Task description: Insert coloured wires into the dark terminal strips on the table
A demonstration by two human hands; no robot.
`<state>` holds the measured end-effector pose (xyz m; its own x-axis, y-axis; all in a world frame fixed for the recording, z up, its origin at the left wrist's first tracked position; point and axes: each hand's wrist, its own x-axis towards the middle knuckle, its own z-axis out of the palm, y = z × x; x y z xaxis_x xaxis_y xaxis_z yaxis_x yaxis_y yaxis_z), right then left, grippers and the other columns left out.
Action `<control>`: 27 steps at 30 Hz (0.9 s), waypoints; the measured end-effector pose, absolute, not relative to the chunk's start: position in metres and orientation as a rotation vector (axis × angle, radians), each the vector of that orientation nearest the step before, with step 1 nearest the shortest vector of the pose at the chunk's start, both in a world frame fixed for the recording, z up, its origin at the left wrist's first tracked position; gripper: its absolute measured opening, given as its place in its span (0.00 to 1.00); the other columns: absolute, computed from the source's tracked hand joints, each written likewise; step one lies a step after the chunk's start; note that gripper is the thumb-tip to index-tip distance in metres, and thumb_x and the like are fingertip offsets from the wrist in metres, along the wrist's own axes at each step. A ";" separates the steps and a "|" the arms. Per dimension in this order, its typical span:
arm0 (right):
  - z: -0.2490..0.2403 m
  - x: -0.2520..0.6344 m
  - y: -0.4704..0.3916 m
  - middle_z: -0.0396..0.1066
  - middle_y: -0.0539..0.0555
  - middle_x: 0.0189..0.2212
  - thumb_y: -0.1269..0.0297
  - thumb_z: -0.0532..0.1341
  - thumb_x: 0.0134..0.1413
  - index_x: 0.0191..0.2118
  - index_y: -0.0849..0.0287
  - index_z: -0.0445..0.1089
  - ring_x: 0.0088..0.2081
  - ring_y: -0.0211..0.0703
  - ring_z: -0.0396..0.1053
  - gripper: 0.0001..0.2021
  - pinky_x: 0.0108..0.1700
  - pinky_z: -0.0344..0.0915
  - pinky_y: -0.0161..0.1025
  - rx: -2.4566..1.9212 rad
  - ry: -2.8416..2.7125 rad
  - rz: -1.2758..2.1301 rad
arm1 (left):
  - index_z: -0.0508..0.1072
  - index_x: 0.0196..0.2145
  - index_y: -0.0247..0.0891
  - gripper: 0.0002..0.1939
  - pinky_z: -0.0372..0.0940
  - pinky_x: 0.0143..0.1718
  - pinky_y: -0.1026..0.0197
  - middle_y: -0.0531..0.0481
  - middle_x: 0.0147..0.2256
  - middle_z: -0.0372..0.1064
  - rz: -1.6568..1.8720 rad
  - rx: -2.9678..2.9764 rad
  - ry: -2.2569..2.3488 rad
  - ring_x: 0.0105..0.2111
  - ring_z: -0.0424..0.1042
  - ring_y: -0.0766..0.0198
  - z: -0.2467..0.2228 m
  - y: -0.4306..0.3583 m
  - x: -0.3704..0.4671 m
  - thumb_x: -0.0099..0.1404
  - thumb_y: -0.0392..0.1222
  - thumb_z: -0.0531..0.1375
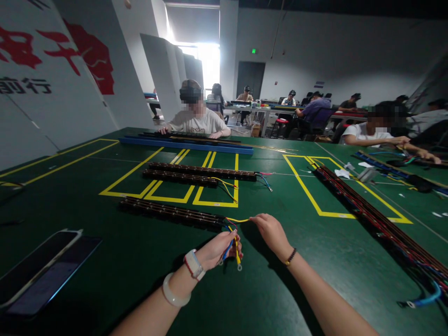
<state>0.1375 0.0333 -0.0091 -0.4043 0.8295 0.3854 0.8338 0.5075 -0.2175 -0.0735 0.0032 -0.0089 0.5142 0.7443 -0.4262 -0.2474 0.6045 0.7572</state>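
A long black strip assembly (171,211) with copper-coloured lines lies on the green table in front of me. Coloured wires come out of its right end. My left hand (220,248) is closed around blue and yellow wires (238,249) just past that end, and a ring terminal hangs below the fingers. In a pinch, my right hand (271,233) has the tip of a yellow wire (241,220), stretched out to the right of the strip. The fingertips cover that wire's end.
Two similar strips (199,173) lie beyond, inside yellow tape outlines. At right runs a long wired bundle (371,210). Two phones (45,275) rest at lower left. Across the table, a person (196,116) works at a blue tray (189,145); another person sits at right.
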 end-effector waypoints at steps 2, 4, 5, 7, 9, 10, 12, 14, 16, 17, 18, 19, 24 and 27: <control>-0.011 0.137 0.035 0.73 0.56 0.37 0.74 0.55 0.59 0.43 0.56 0.73 0.38 0.43 0.68 0.12 0.41 0.62 0.38 -1.357 -2.396 -0.119 | 0.67 0.32 0.34 0.13 0.65 0.34 0.60 0.50 0.24 0.69 0.653 0.680 0.815 0.25 0.71 0.66 -0.007 0.003 -0.073 0.64 0.48 0.55; -0.010 0.136 0.032 0.73 0.56 0.38 0.74 0.55 0.59 0.43 0.56 0.73 0.39 0.43 0.67 0.12 0.42 0.61 0.40 -1.322 -2.426 -0.160 | 0.67 0.32 0.33 0.14 0.66 0.36 0.58 0.48 0.26 0.70 0.651 0.678 0.790 0.26 0.72 0.63 -0.004 0.002 -0.073 0.65 0.48 0.55; -0.008 0.136 0.029 0.72 0.56 0.39 0.74 0.55 0.59 0.44 0.56 0.72 0.40 0.44 0.67 0.12 0.43 0.61 0.41 -1.291 -2.420 -0.164 | 0.68 0.32 0.33 0.14 0.65 0.38 0.57 0.47 0.26 0.71 0.653 0.678 0.771 0.28 0.73 0.62 -0.002 0.002 -0.072 0.65 0.48 0.55; -0.005 0.136 0.022 0.71 0.57 0.41 0.72 0.54 0.60 0.45 0.56 0.71 0.42 0.44 0.66 0.12 0.46 0.60 0.43 -1.194 -2.393 -0.170 | 0.69 0.32 0.32 0.15 0.65 0.41 0.55 0.43 0.29 0.72 0.665 0.672 0.728 0.31 0.74 0.60 0.000 0.001 -0.071 0.65 0.48 0.54; 0.001 0.137 0.013 0.71 0.57 0.42 0.70 0.54 0.61 0.48 0.57 0.69 0.42 0.44 0.66 0.12 0.48 0.60 0.45 -1.040 -2.433 -0.189 | 0.69 0.33 0.31 0.14 0.64 0.43 0.54 0.42 0.31 0.72 0.681 0.665 0.704 0.33 0.74 0.60 -0.001 0.000 -0.070 0.65 0.47 0.54; 0.004 0.136 0.009 0.71 0.57 0.42 0.69 0.53 0.61 0.50 0.57 0.68 0.42 0.43 0.66 0.13 0.49 0.60 0.45 -0.946 -2.485 -0.206 | 0.69 0.34 0.31 0.13 0.64 0.43 0.55 0.42 0.31 0.72 0.685 0.662 0.695 0.34 0.74 0.60 -0.001 0.001 -0.069 0.65 0.46 0.55; 0.009 0.135 0.002 0.71 0.57 0.42 0.70 0.53 0.61 0.52 0.57 0.67 0.42 0.43 0.66 0.15 0.50 0.60 0.45 -0.757 -2.606 -0.249 | 0.69 0.35 0.31 0.12 0.65 0.42 0.56 0.43 0.33 0.72 0.697 0.653 0.673 0.34 0.73 0.62 -0.004 0.002 -0.068 0.65 0.45 0.55; 0.012 0.131 -0.002 0.71 0.57 0.44 0.71 0.53 0.62 0.52 0.57 0.66 0.43 0.42 0.66 0.15 0.50 0.61 0.45 -0.612 -2.688 -0.282 | 0.70 0.35 0.32 0.11 0.65 0.40 0.59 0.44 0.33 0.72 0.707 0.637 0.649 0.32 0.72 0.65 -0.007 0.003 -0.068 0.65 0.45 0.56; 0.011 0.127 -0.004 0.70 0.56 0.45 0.72 0.52 0.62 0.51 0.57 0.67 0.44 0.42 0.67 0.14 0.51 0.62 0.44 -0.541 -2.697 -0.265 | 0.69 0.34 0.32 0.11 0.65 0.38 0.61 0.46 0.33 0.71 0.728 0.627 0.643 0.29 0.71 0.67 -0.009 0.004 -0.067 0.64 0.44 0.57; 0.010 0.125 -0.003 0.71 0.55 0.45 0.72 0.52 0.63 0.50 0.57 0.68 0.44 0.42 0.67 0.14 0.50 0.62 0.44 -0.531 -2.669 -0.223 | 0.69 0.35 0.32 0.11 0.65 0.37 0.62 0.47 0.32 0.72 0.738 0.624 0.647 0.28 0.70 0.68 -0.010 0.004 -0.067 0.64 0.44 0.58; 0.009 0.123 -0.002 0.71 0.55 0.44 0.72 0.52 0.63 0.50 0.57 0.68 0.45 0.42 0.67 0.13 0.50 0.63 0.43 -0.542 -2.617 -0.162 | 0.70 0.35 0.33 0.11 0.65 0.38 0.62 0.47 0.32 0.72 0.735 0.618 0.647 0.29 0.71 0.68 -0.010 0.004 -0.067 0.64 0.45 0.58; 0.007 0.120 0.000 0.71 0.56 0.43 0.71 0.51 0.63 0.50 0.57 0.68 0.45 0.42 0.67 0.13 0.49 0.63 0.43 -0.575 -2.544 -0.084 | 0.70 0.37 0.33 0.13 0.65 0.39 0.61 0.46 0.33 0.72 0.723 0.612 0.641 0.30 0.71 0.66 -0.009 0.004 -0.068 0.64 0.47 0.57; 0.015 0.105 0.014 0.71 0.56 0.40 0.64 0.52 0.64 0.47 0.57 0.69 0.43 0.41 0.68 0.12 0.45 0.67 0.40 -0.876 -2.113 0.280 | 0.71 0.40 0.31 0.23 0.62 0.47 0.51 0.37 0.37 0.73 0.679 0.619 0.546 0.42 0.72 0.55 -0.001 0.003 -0.073 0.66 0.54 0.49; 0.030 0.086 0.027 0.72 0.55 0.38 0.60 0.57 0.60 0.42 0.58 0.70 0.41 0.42 0.69 0.10 0.44 0.67 0.40 -0.987 -1.955 0.334 | 0.72 0.37 0.31 0.22 0.62 0.48 0.49 0.38 0.36 0.74 0.694 0.605 0.552 0.43 0.72 0.53 0.001 0.003 -0.076 0.65 0.53 0.48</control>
